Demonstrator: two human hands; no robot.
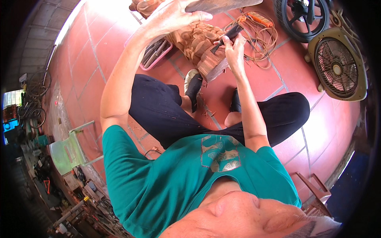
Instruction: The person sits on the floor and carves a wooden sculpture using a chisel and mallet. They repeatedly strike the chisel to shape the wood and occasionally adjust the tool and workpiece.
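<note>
At left of frame, a pale green chair [65, 154] is standing on the red tiled floor [85, 73]. Further in, upper left of centre, a pink tray [159, 60] is holding a bundle of long, narrow tools [152, 54]. The wood carving [197, 39] is lying across the upper centre, running up under the left forearm. Its middle and far stretches are showing rounded, deep-cut relief, so much of the shaping is looking done; the near end, a blockier mass with flat faces, is looking largely unworked. Shavings [208, 113] are lying below it. Left hand [172, 16], top of frame: thumb is pressing along the lower edge of a flat grey-brown piece [224, 4]; the other fingers are mostly hidden, but the grip is seeming closed on it. Right hand [235, 47], right of centre: thumb and fingers are clamping round the dark handle of a chisel-like tool [233, 32], its tip appearing to be meeting the block end. Beyond, an orange power strip [260, 19] is lying amid coiled cord [262, 59]; at far right a box fan [337, 69] is standing.
</note>
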